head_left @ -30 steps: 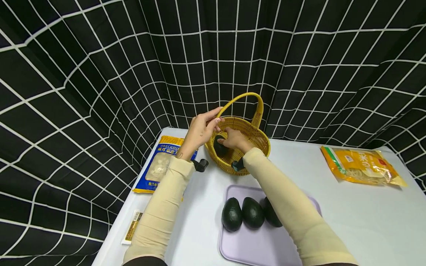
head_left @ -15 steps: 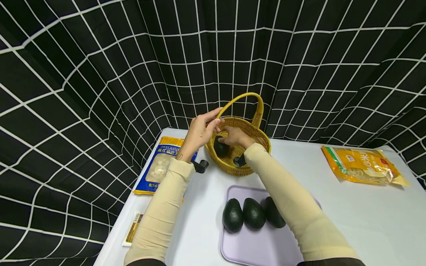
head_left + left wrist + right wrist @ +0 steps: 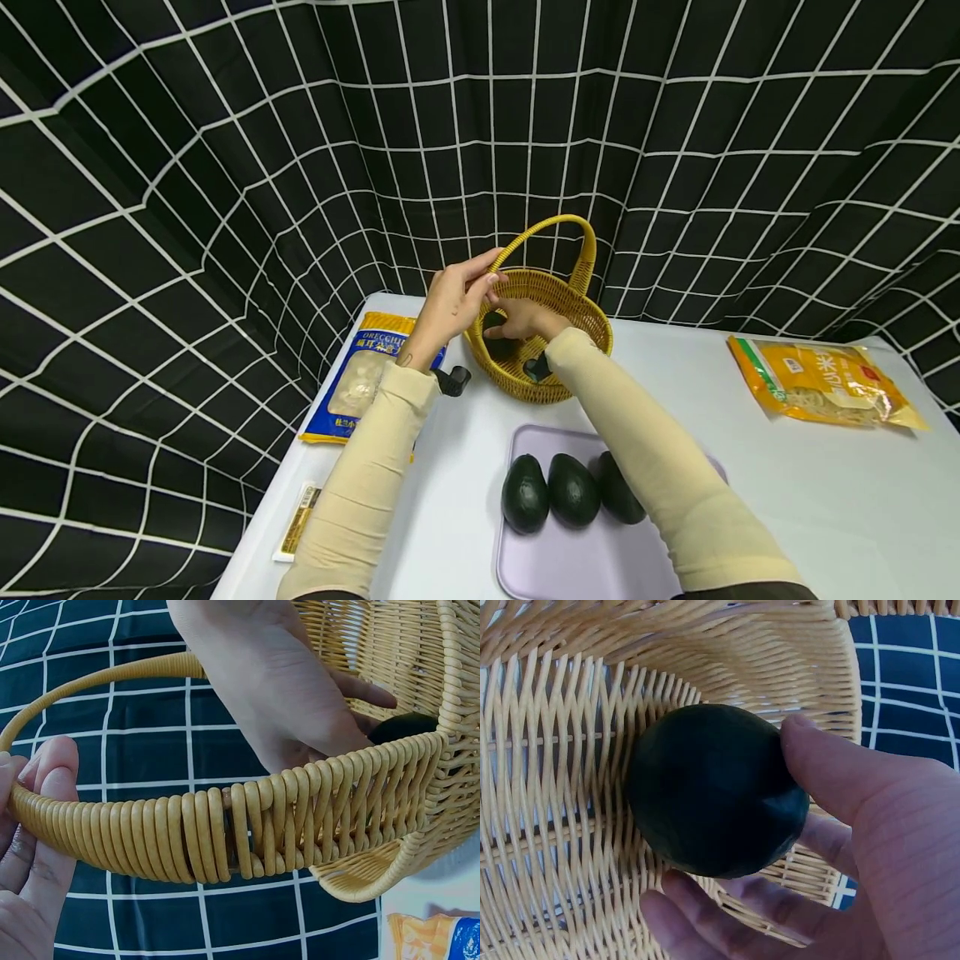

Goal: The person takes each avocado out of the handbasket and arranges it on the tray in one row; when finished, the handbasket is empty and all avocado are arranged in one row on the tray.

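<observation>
A yellow wicker basket (image 3: 588, 333) stands at the back of the white table. My left hand (image 3: 453, 298) holds the left side of its arched handle (image 3: 150, 832), thumb and fingers closed around the wicker. Inside the basket, at its left, is a dark green avocado (image 3: 712, 791). My right hand (image 3: 525, 319) reaches in over the rim and grips this avocado, thumb on one side and fingers curled along the other. From the head view the hand covers part of the avocado. Nearer me, several avocados (image 3: 573, 492) lie in a row on a lilac tray (image 3: 577, 558), partly hidden by my right sleeve.
A blue and yellow pasta bag (image 3: 356, 383) lies left of the basket, partly beneath my left forearm. Closer on that side is a small white and gold packet (image 3: 300, 521). An orange bag (image 3: 828, 379) lies at the right. Black gridded cloth (image 3: 420, 108) hangs behind the table.
My right hand has shifted slightly left over the avocado in the basket and now covers more of it. My left hand stays on the handle. The head view has tilted slightly.
</observation>
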`<state>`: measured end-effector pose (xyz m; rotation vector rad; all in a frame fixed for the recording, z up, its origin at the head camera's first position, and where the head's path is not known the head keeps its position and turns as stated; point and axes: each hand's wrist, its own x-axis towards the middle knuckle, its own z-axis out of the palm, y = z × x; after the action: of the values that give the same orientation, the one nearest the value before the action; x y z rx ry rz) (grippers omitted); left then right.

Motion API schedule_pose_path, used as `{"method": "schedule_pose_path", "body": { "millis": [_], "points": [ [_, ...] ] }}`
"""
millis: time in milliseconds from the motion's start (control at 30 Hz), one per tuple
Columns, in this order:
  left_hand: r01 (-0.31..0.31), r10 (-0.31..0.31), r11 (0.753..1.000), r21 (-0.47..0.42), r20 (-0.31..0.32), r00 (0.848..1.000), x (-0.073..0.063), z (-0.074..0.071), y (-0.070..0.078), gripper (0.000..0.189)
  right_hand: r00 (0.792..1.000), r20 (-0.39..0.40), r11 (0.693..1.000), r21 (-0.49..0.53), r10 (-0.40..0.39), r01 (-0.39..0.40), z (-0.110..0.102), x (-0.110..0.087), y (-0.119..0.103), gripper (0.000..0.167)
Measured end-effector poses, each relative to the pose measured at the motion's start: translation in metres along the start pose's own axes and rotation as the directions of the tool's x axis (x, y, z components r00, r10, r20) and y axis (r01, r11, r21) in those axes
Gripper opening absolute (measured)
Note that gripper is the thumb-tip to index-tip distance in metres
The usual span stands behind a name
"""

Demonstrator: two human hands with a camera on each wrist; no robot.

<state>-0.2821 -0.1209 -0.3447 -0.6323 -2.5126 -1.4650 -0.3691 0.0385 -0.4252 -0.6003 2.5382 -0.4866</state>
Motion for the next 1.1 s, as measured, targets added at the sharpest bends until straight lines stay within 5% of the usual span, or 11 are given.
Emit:
{"method": "schedule_pose_path", "body": {
  "millis": [500,733,1100],
  "points": [
    [-0.001,0.001,1.000,-0.001,-0.003,1.000,0.000,0.000,-0.001,0.043,1.000,0.006,1.000,-0.019,-0.022,0.023,0.003,-0.003,-0.002,0.065],
    [-0.002,0.002,1.000,-0.011,-0.004,1.000,0.000,-0.002,-0.001,0.043,0.999,0.044,0.995,0.094,-0.019,0.015,0.004,-0.006,0.003,0.064],
    [0.010,-0.010,1.000,-0.011,-0.003,1.000,0.001,-0.001,0.000,0.043,1.000,0.004,0.994,0.106,0.007,-0.007,-0.004,-0.019,0.012,0.065]
  ]
}}
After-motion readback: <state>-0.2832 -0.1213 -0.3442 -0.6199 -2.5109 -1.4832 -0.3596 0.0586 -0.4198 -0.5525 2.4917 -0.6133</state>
